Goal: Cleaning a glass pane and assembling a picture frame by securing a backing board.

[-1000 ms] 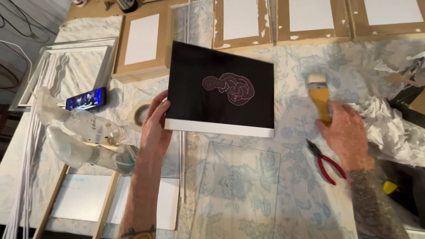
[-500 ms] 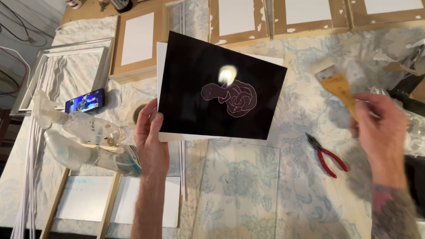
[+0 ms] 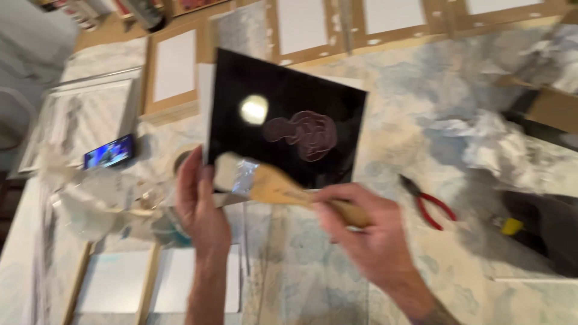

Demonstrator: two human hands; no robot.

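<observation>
Two hands share this: your left hand [image 3: 201, 201] pinches the black panel [image 3: 286, 117]; your right hand [image 3: 367, 232] grips the brush [image 3: 271, 183]. Sweep lightly, steadying the panel's edge.

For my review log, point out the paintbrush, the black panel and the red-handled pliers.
paintbrush [image 3: 274, 186]: head view, on its wooden ferrule end.
black panel [image 3: 289, 96]: head view, on its dark face.
red-handled pliers [image 3: 435, 207]: head view, on a handle.
</observation>
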